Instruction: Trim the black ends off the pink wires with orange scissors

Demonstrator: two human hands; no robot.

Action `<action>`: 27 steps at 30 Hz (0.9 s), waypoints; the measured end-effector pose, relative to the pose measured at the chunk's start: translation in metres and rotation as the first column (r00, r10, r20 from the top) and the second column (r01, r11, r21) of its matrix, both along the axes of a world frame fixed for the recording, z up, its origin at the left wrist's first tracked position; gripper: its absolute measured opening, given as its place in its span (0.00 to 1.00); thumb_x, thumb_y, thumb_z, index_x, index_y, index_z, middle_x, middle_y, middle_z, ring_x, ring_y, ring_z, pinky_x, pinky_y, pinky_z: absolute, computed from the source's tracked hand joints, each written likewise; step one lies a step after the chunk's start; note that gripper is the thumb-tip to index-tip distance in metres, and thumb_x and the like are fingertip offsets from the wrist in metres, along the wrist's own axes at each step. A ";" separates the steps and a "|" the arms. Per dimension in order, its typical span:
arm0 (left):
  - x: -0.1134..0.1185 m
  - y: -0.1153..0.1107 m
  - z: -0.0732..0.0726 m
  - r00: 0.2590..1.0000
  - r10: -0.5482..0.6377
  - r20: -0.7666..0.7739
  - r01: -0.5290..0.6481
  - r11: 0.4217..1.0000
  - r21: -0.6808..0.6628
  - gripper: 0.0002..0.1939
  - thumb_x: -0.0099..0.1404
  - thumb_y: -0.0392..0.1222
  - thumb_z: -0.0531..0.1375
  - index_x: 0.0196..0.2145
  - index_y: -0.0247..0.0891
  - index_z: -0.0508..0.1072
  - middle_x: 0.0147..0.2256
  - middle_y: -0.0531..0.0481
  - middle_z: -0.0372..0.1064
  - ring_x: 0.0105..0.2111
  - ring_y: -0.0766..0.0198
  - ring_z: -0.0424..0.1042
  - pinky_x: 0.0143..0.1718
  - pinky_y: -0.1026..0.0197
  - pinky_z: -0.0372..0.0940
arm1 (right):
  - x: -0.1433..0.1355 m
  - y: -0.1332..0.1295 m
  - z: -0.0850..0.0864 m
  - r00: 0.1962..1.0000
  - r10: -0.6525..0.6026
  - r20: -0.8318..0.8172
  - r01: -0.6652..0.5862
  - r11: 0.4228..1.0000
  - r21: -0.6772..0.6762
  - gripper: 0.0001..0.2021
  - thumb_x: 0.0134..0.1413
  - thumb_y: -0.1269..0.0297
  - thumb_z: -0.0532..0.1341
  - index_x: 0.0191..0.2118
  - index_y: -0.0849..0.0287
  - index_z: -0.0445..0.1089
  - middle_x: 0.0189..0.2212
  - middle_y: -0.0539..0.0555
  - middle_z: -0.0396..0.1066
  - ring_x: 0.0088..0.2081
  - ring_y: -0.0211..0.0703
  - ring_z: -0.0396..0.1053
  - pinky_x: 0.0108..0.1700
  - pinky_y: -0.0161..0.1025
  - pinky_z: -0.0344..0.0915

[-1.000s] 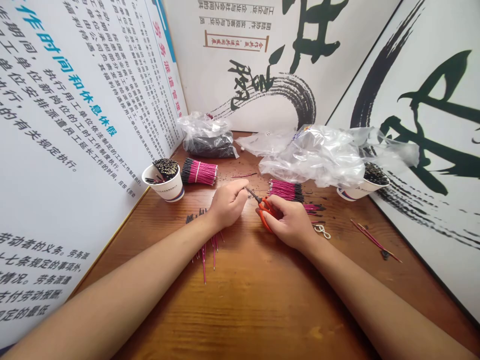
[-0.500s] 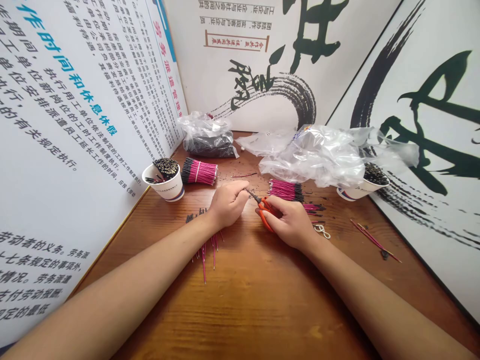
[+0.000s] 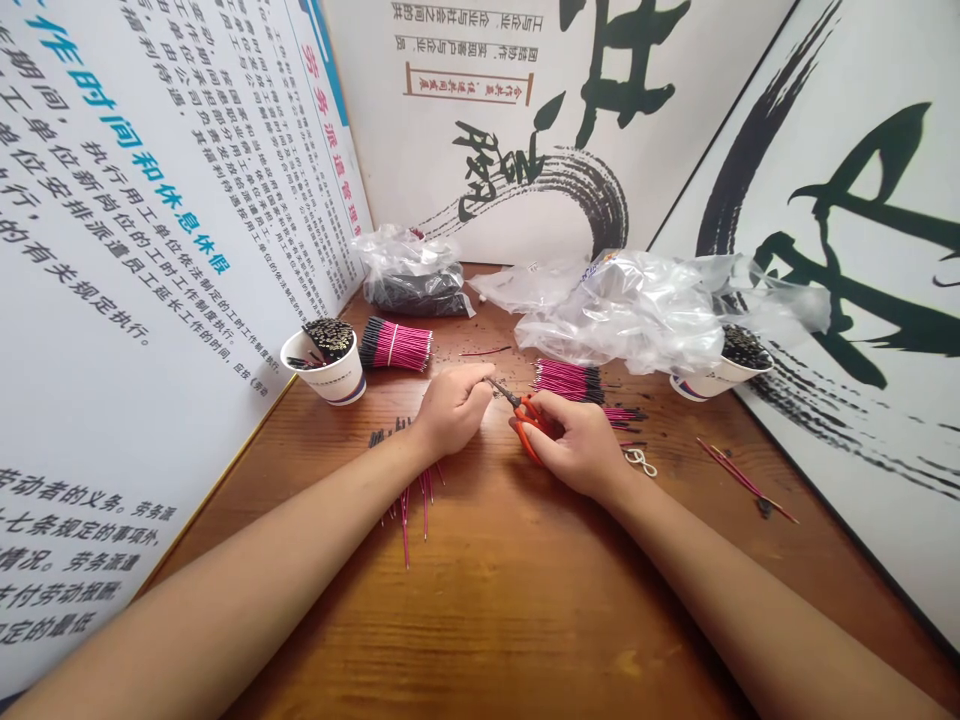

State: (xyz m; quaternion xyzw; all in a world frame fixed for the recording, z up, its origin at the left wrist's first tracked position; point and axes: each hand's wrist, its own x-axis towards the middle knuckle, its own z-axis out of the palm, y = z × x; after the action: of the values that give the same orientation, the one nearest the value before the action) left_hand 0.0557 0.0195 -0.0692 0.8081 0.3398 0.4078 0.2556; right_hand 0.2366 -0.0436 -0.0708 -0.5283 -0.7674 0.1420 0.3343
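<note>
Zero real change from a second ago; the work looks paused, I'd say.
Right hand (image 3: 581,445) grips orange-handled metal scissors (image 3: 518,406), tips right by the pinched-closed left hand (image 3: 455,405), can't tell what's in it. Thin pink wires (image 3: 406,530) poke out below the left forearm (image 3: 300,540) on the brown wooden worktop (image 3: 480,620).

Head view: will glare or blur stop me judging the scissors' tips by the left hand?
Head view: pale glare lies on the wooden table and streaks the clear plastic, without hiding the scissors; head view: their tips beside the left hand look too small and soft to judge finely; head view: wide-angle stretch enlarges the forearms toward the edges.
</note>
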 end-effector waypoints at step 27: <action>-0.001 -0.002 0.001 0.981 -0.135 0.138 0.142 0.989 -0.037 0.12 0.64 0.40 0.42 0.22 0.40 0.49 0.21 0.54 0.47 0.24 0.65 0.49 0.28 0.58 0.47 | 0.002 0.006 -0.007 0.987 -0.163 -0.010 0.163 0.986 0.038 0.14 0.52 0.60 0.58 0.20 0.57 0.59 0.16 0.47 0.60 0.20 0.34 0.55 0.25 0.33 0.50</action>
State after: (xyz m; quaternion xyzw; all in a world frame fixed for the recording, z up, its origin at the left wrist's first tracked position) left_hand 0.0545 0.0172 -0.0678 0.7941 0.2742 0.4346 0.3245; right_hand 0.2382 -0.0375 -0.0776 -0.5824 -0.7230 0.1011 0.3575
